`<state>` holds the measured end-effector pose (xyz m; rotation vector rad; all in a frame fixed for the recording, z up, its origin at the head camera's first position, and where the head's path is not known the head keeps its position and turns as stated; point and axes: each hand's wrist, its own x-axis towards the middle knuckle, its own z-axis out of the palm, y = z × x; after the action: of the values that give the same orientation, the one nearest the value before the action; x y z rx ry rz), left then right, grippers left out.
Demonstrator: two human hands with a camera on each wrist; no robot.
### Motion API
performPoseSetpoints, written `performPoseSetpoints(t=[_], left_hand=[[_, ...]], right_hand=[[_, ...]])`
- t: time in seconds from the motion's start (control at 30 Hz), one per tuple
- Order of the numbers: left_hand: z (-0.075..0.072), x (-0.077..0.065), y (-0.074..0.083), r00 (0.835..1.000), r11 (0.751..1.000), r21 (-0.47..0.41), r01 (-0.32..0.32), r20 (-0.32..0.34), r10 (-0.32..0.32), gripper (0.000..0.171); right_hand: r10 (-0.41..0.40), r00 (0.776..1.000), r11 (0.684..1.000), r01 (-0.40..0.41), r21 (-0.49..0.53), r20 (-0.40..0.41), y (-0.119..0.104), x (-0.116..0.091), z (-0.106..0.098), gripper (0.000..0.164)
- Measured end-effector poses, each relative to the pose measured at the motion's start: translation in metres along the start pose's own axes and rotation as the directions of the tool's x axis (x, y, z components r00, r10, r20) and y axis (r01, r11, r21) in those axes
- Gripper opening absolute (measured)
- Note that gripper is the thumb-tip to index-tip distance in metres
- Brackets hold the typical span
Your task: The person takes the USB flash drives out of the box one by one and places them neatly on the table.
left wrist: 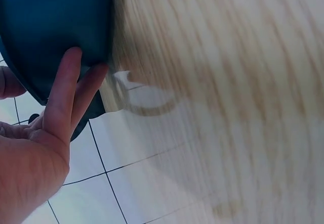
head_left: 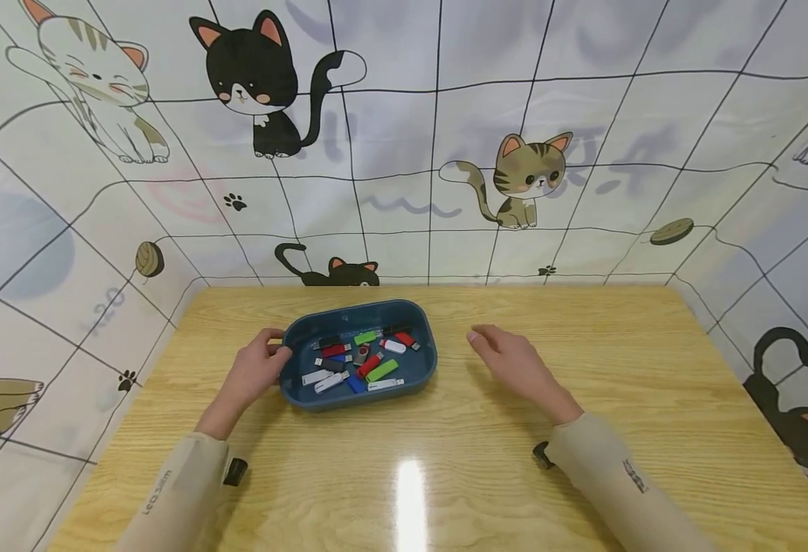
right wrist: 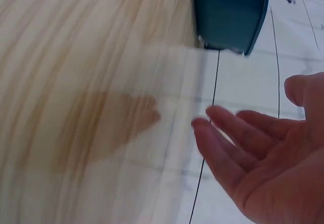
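Note:
A dark blue tray (head_left: 359, 400) with rounded corners stands on the table, left of the middle. Several USB sticks in red, green, white, blue and black lie loose in it, among them a green USB stick (head_left: 382, 371) and a red USB stick (head_left: 369, 366). My left hand (head_left: 255, 366) holds the tray's left end, thumb at the rim. Two of its fingers (left wrist: 62, 95) lie along the outer wall in the left wrist view. To the right of the tray, apart from it, my right hand (head_left: 514, 364) hovers with relaxed fingers and nothing in it.
The wooden table (head_left: 652, 368) runs to a cloth backdrop (head_left: 404, 192) with printed cats, which rises at the back and both sides. A bright light reflection lies on the table's near part. Dark wrist straps show under both sleeves.

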<state>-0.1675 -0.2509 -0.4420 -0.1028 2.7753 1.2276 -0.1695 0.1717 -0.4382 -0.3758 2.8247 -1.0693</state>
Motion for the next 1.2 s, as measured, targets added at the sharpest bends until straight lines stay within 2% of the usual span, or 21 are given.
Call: performPoseSetpoints(t=[0.17, 0.27, 0.5, 0.77, 0.9, 1.03, 1.2], left_hand=[[0.000, -0.001, -0.001, 1.000, 0.999, -0.040, 0.011, 0.003, -0.011, 0.046], [0.000, -0.002, 0.002, 1.000, 0.999, -0.048, 0.014, 0.005, -0.014, 0.045], [0.002, -0.002, 0.009, 1.000, 0.998, -0.063, -0.003, 0.013, 0.004, 0.044], [0.007, -0.001, 0.014, 1.000, 0.996, -0.084, -0.004, 0.012, 0.005, 0.043], [0.012, 0.000, 0.021, 0.999, 0.990, -0.143, 0.014, 0.035, -0.009, 0.044], [0.020, -0.001, 0.032, 0.997, 0.970, -0.244, 0.021, 0.082, -0.001, 0.046], [0.034, -0.001, 0.052, 0.986, 0.927, -0.375, 0.015, 0.157, 0.048, 0.048]], right_hand=[[-0.026, 0.999, 0.999, 0.025, 0.033, 0.021, -0.025, 0.011, 0.019, 0.050], [-0.030, 0.999, 0.998, 0.028, 0.065, 0.028, -0.034, 0.016, 0.031, 0.047], [-0.009, 0.998, 1.000, 0.010, 0.027, -0.055, -0.035, 0.021, 0.044, 0.033], [0.006, 0.998, 1.000, -0.004, 0.023, -0.069, -0.035, 0.018, 0.039, 0.028], [0.012, 0.997, 1.000, -0.012, 0.009, -0.080, -0.032, 0.015, 0.034, 0.030], [0.013, 0.996, 1.000, -0.011, 0.018, -0.087, -0.023, 0.011, 0.023, 0.034], [0.054, 0.995, 0.997, -0.050, 0.051, -0.088, -0.007, 0.004, 0.002, 0.029]])
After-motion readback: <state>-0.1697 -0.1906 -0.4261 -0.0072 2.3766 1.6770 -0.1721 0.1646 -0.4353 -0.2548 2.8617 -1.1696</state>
